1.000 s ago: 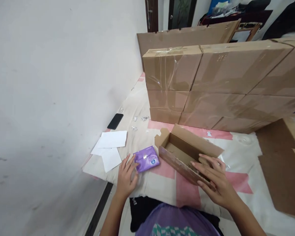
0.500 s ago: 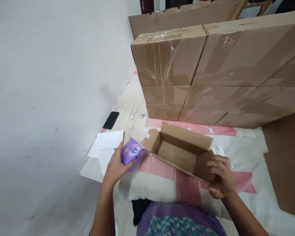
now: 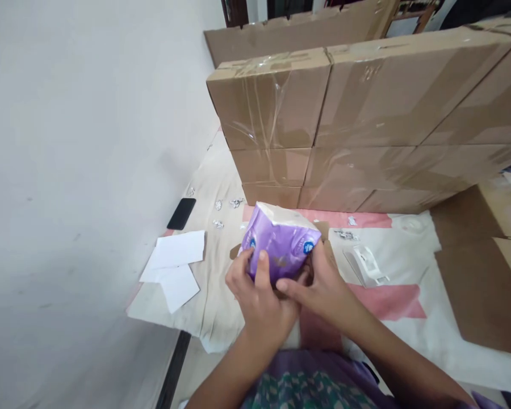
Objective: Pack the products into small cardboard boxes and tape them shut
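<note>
A glossy purple packet (image 3: 276, 244) with blue round logos and a pale top face is held in front of my body. My left hand (image 3: 258, 289) grips its lower left side, fingers curled against the front. At the lower right corner, my right hand (image 3: 317, 278) closes on the same packet, its thumb low in front and its other fingers partly hidden. Behind the packet and hands lies the small open cardboard box (image 3: 322, 228), mostly covered, with only bits of its flaps showing.
Taped cartons (image 3: 276, 108) form a wall at the back. A black phone (image 3: 181, 213) and white papers (image 3: 179, 250) lie left, with several crumpled silvery scraps (image 3: 237, 203) nearby. Right are a white plastic device (image 3: 365, 264) and a larger open carton (image 3: 477, 295). A white wall (image 3: 89, 170) borders the left.
The purple packet has moved right, from beside the small box to in front of it. My right hand has let go of the box's end and now holds the packet too.
</note>
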A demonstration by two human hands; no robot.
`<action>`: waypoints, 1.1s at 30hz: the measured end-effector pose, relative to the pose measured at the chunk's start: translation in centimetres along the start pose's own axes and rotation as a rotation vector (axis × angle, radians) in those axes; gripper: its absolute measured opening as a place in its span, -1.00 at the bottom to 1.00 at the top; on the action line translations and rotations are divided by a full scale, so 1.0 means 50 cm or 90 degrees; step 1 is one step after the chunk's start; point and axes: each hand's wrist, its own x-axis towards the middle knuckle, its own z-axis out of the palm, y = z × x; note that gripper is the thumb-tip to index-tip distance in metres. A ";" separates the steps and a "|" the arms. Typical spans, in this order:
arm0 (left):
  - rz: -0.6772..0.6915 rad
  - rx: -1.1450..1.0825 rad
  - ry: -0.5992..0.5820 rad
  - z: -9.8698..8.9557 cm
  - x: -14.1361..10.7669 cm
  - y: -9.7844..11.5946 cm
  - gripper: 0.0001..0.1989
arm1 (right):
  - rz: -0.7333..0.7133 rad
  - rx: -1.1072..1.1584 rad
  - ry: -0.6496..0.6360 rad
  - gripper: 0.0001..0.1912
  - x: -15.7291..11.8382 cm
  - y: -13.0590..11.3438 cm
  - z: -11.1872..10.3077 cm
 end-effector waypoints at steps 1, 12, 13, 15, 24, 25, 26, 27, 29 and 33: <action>0.013 -0.030 -0.009 0.000 -0.008 0.005 -0.03 | 0.025 0.025 0.014 -0.15 0.015 0.010 0.007; 0.072 -0.169 -0.342 -0.032 -0.071 -0.069 -0.55 | -0.070 -0.348 -0.114 -0.03 0.107 -0.014 -0.085; 0.068 -0.171 -0.349 -0.033 -0.077 -0.077 -0.70 | -0.079 -0.400 -0.168 -0.09 0.107 -0.018 -0.090; 0.087 -0.190 -0.352 -0.040 -0.088 -0.092 -0.89 | -0.092 -0.494 -0.286 -0.09 0.106 -0.019 -0.096; 0.161 -0.151 -0.251 -0.055 -0.110 -0.122 -0.80 | -0.095 -0.828 -0.565 0.04 0.105 0.041 -0.020; 0.163 -0.155 -0.254 -0.052 -0.110 -0.123 -0.81 | -0.071 -0.849 -0.581 0.02 0.107 0.048 -0.008; 0.165 -0.159 -0.255 -0.049 -0.112 -0.123 -0.82 | -0.044 -0.867 -0.595 0.01 0.109 0.056 0.004; 0.167 -0.163 -0.255 -0.046 -0.113 -0.124 -0.83 | -0.019 -0.880 -0.604 -0.01 0.111 0.066 0.013; 0.165 -0.169 -0.255 -0.042 -0.118 -0.127 -0.83 | 0.012 -0.892 -0.608 -0.05 0.112 0.086 0.028; 0.152 -0.173 -0.271 -0.043 -0.127 -0.132 -0.85 | -0.018 -0.900 -0.565 -0.28 0.101 0.111 0.042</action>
